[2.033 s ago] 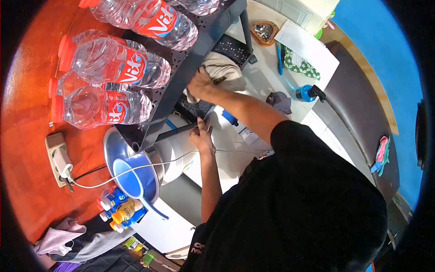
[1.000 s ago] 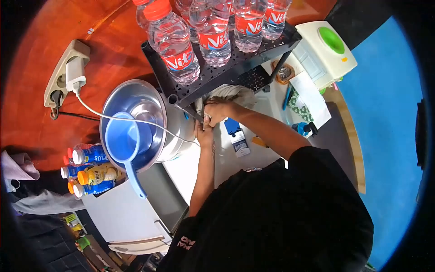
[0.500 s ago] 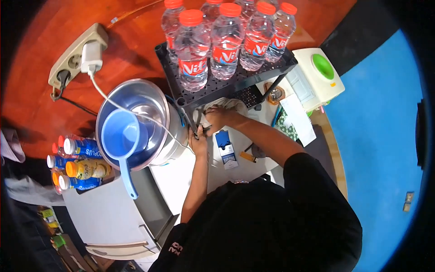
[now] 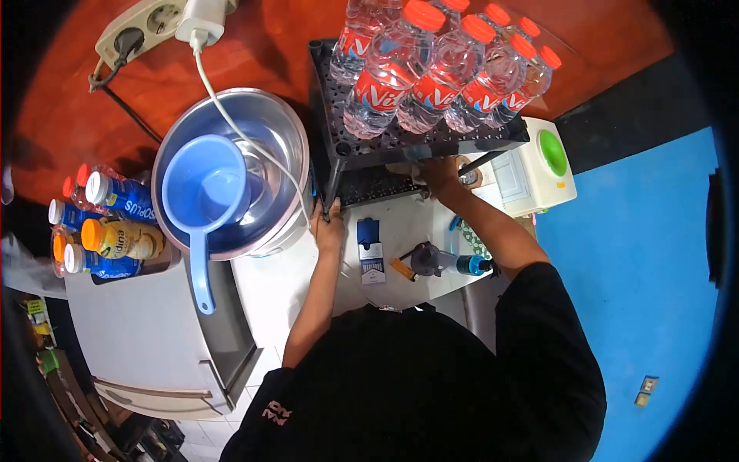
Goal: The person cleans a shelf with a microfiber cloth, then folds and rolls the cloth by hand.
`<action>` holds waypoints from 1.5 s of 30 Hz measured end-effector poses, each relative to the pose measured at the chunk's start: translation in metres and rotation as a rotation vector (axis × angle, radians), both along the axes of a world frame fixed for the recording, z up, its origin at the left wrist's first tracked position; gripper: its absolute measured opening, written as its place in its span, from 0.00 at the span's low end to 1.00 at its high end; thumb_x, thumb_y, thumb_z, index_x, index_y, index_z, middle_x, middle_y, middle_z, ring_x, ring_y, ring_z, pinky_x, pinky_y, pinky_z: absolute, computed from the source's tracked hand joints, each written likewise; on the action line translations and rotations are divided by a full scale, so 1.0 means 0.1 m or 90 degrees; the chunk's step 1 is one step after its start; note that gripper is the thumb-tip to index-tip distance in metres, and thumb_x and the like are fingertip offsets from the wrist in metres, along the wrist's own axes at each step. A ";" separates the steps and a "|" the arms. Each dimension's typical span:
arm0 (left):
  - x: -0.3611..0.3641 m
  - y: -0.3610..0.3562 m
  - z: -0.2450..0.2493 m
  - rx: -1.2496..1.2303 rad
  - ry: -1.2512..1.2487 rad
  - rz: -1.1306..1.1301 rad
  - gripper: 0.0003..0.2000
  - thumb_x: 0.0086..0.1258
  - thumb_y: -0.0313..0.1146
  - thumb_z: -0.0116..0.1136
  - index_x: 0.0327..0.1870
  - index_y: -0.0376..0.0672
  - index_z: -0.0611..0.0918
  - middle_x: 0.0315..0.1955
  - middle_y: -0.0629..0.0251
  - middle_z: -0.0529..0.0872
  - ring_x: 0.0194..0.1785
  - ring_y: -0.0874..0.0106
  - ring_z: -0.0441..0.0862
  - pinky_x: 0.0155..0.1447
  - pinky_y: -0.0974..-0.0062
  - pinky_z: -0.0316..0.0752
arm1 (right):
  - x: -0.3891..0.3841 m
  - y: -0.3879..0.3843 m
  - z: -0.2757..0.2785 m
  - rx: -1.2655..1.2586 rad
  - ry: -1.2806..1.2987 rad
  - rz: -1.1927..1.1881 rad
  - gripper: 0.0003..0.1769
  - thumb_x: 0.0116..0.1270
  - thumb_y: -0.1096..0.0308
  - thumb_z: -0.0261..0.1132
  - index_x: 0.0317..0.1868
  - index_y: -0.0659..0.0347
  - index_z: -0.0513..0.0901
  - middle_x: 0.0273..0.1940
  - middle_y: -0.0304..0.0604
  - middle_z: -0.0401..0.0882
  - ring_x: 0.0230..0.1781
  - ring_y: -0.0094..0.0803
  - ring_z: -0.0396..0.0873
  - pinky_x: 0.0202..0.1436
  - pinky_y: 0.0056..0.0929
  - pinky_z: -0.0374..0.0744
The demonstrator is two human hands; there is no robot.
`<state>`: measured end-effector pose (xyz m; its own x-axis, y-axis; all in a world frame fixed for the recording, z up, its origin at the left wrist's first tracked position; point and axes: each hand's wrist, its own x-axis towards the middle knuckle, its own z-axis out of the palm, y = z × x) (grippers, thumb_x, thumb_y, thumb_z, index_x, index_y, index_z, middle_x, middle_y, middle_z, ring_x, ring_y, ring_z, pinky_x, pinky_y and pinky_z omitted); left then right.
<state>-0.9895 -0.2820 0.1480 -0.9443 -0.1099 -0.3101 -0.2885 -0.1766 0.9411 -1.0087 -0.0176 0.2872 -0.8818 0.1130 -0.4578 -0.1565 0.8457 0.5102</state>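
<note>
My left hand [image 4: 328,223] is closed around the front left leg of the black rack [image 4: 352,163], beside the steel basin [image 4: 296,131]. Under the upper shelf, my right hand [image 4: 439,174] presses a light cloth [image 4: 403,169] near the right end of the lower shelf; its fingertips are partly hidden. Bottles with red caps [image 4: 381,92] stand on the upper shelf. In front of the rack lie a blue and white pack [image 4: 371,260] and an orange lighter [image 4: 402,269].
A blue dipper [image 4: 202,185] rests in the basin. Left of it are several drink bottles [image 4: 123,239]. A power strip [image 4: 138,31] hangs on the red wall. A cream and green container [image 4: 539,165] stands right, and a blue-capped bottle [image 4: 446,262] lies nearer.
My right hand has moved right along the lower shelf with the cloth. My left hand stays at the rack leg. The view has shifted, and the blue-capped bottle now shows more fully.
</note>
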 end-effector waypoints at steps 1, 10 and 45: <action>0.02 0.00 0.07 0.067 -0.018 0.001 0.23 0.72 0.36 0.64 0.66 0.41 0.75 0.43 0.69 0.83 0.36 0.78 0.80 0.39 0.80 0.73 | 0.02 0.07 -0.12 0.003 -0.006 0.002 0.26 0.67 0.48 0.58 0.66 0.33 0.77 0.70 0.37 0.68 0.75 0.43 0.58 0.76 0.49 0.55; 0.05 0.01 0.31 0.082 -0.050 0.016 0.16 0.73 0.31 0.62 0.60 0.41 0.78 0.38 0.72 0.83 0.34 0.80 0.77 0.37 0.81 0.71 | -0.06 0.05 -0.46 0.020 0.097 0.008 0.25 0.71 0.58 0.54 0.65 0.53 0.78 0.71 0.46 0.67 0.74 0.44 0.62 0.75 0.56 0.53; 0.02 -0.06 0.37 0.000 -0.016 -0.047 0.23 0.72 0.35 0.63 0.65 0.38 0.75 0.37 0.70 0.82 0.32 0.80 0.75 0.36 0.81 0.69 | 0.16 0.23 -0.56 -0.191 0.254 0.081 0.24 0.60 0.56 0.65 0.55 0.58 0.83 0.63 0.53 0.72 0.68 0.50 0.63 0.71 0.61 0.59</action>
